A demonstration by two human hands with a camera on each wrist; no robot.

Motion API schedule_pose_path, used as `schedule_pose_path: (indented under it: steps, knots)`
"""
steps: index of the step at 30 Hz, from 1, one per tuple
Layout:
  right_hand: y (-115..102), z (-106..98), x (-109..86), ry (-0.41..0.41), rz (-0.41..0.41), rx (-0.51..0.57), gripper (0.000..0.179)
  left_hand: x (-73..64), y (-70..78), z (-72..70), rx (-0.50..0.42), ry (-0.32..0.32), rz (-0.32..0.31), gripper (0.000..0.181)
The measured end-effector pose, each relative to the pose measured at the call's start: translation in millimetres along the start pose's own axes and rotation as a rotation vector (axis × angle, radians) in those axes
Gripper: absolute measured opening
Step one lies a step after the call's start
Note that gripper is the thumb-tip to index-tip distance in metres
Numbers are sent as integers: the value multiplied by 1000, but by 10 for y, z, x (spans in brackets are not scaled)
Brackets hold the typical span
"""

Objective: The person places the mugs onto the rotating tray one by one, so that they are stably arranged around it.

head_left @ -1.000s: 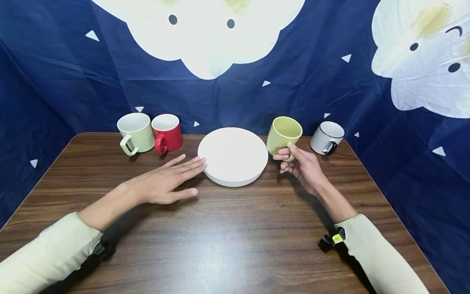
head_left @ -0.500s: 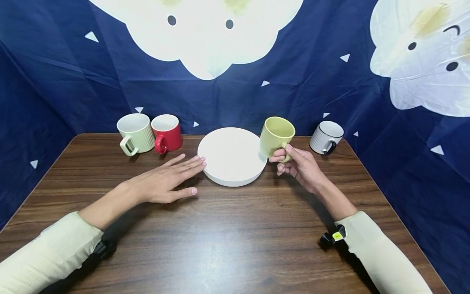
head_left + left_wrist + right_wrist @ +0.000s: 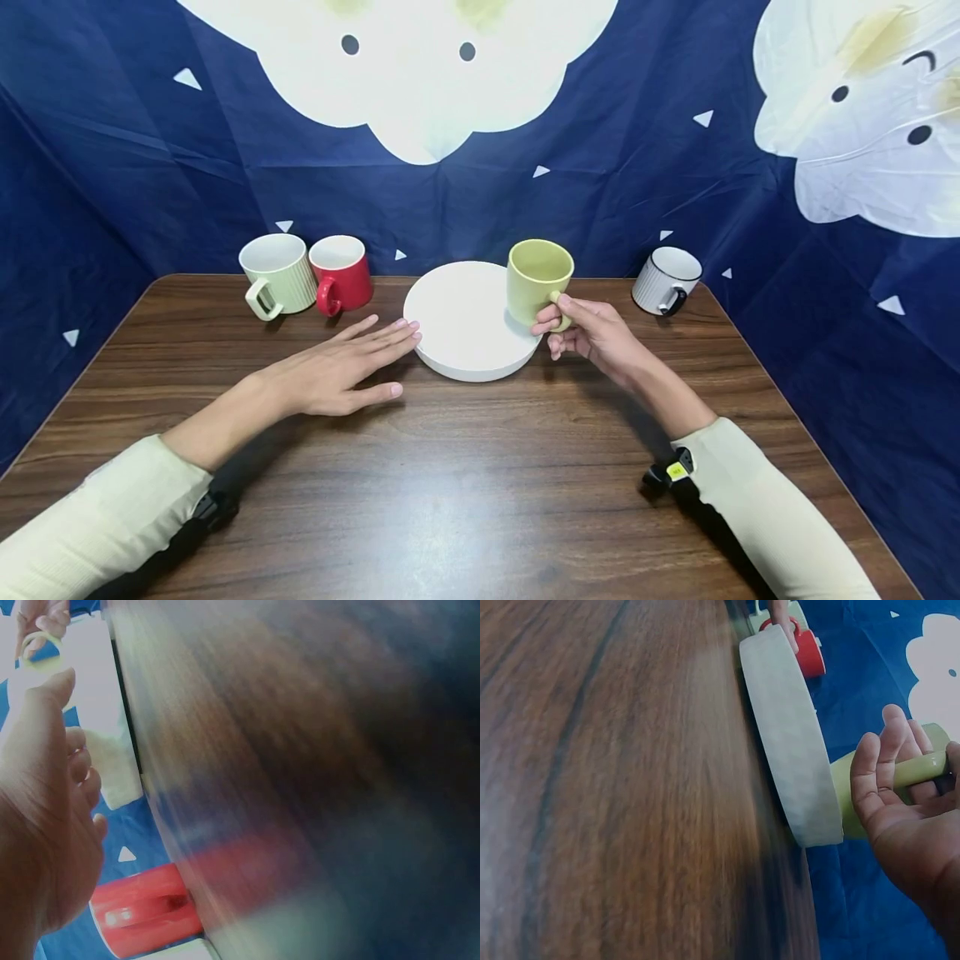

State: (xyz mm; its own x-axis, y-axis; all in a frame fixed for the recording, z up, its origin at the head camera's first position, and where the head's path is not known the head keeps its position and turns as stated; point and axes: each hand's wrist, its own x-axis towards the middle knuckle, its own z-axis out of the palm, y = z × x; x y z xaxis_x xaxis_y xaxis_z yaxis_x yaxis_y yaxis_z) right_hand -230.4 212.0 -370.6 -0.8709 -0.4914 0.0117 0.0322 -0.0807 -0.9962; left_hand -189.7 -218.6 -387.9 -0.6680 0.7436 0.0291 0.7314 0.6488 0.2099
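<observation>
While the right hand (image 3: 592, 335) pinches the yellow-green mug (image 3: 531, 287) by its handle (image 3: 922, 767), the left hand (image 3: 345, 372) lies with fingers extended, gripping nothing, tips at the left edge of the white disc (image 3: 461, 321). Mug looks upright over the disc's right side; can't tell whether its base touches. With a one-sided grip the body probably wants to sag away from the fingers, so I'd pinch firmly, thumb on top, rim level. Any lowering: slow, base flat, whole footprint inside the edge, release only once the fingers feel no weight. Left fingertips look well placed to steady the disc; light contact, no sideways shove. White mug (image 3: 663, 287) is well apart, right.
</observation>
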Motion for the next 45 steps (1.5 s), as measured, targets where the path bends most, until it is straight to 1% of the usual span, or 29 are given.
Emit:
schedule_pose_path:
  steps: [9,13,17,21,25,29,31,36,41,45]
  knots:
    - [47,116,69,-43,42,-29,40,-2,-9,39,-18,-4,-4,83]
    - [70,139,81,-33,53,-51,38,2,-8,46,-19,-5,-6,83]
    - [79,143,95,-12,43,-58,34,7,-9,36,-14,3,-3,83]
    - [70,147,104,19,16,-47,30,5,-6,23,-6,12,1,82]
    - [62,155,112,70,0,-38,26,9,3,8,-10,14,-2,82]
    - [71,170,124,132,1,-53,15,15,11,0,-14,9,-8,83]
    - [80,177,129,150,-4,-68,12,16,13,1,-15,7,-9,83]
    - [83,195,131,178,-36,-128,17,15,11,17,-17,6,-9,83]
    - [69,200,122,208,-60,-207,15,6,13,19,-25,5,-15,84]
    - [50,185,102,275,-92,-313,26,3,15,16,-30,5,-19,83]
